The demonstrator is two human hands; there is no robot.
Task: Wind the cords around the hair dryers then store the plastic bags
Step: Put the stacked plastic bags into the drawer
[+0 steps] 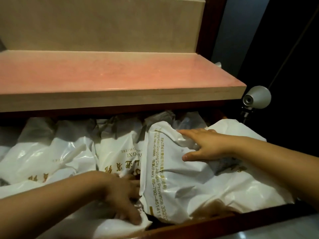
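Storing step, by my judgement. In the drawer (224, 219), the left hand (124, 199) presses flat-fingered beside the front-right plastic bag (181, 169); the right hand (205, 145), fingers spread, presses its top. Next: tuck the bags lower so the drawer closes.

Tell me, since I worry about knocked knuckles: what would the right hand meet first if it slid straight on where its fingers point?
The right hand lies flat on a white printed plastic bag, fingers pointing left. It would probably meet more crumpled white bags first, though depth is unclear.
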